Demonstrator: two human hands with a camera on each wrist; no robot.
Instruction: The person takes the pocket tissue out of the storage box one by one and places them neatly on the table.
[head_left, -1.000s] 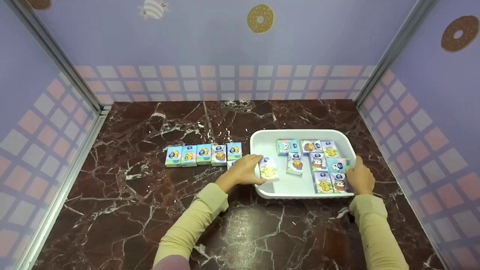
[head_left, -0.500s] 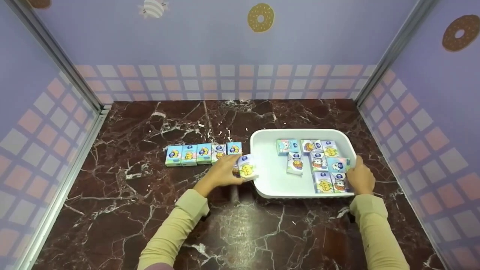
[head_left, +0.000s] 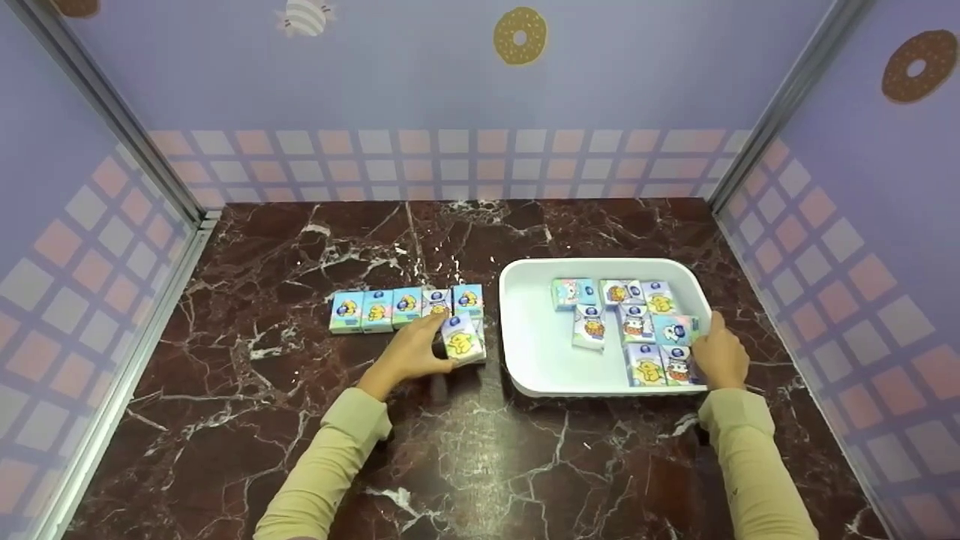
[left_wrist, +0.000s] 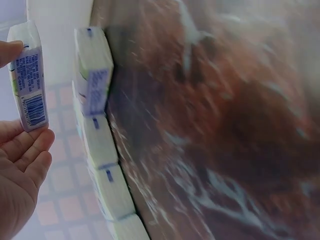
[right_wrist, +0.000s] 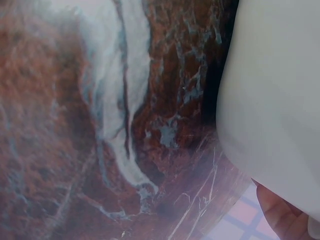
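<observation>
My left hand [head_left: 412, 349] pinches a small tissue pack [head_left: 463, 339] with a yellow cartoon figure, thumb on one end and fingers on the other. In the left wrist view that tissue pack [left_wrist: 31, 80] shows its barcoded side and stands apart from the row on the table. It hangs over the right end of the row [head_left: 377, 310] of tissue packs, partly hiding one beneath. My right hand [head_left: 721, 352] grips the right rim of a white plastic basin [head_left: 525, 375]. In the right wrist view only a few fingers [right_wrist: 280, 212] show under the basin wall [right_wrist: 270, 100].
Several tissue packs [head_left: 589, 327] lie flat in the basin, mostly toward its right side. The dark red marble table [head_left: 247, 420] is bounded by lilac panels [head_left: 465, 90] at the back and both sides.
My left hand has carried the tissue pack leftward, out of the basin, across its left rim and over the row's right end. My right hand has stayed at the basin's rim.
</observation>
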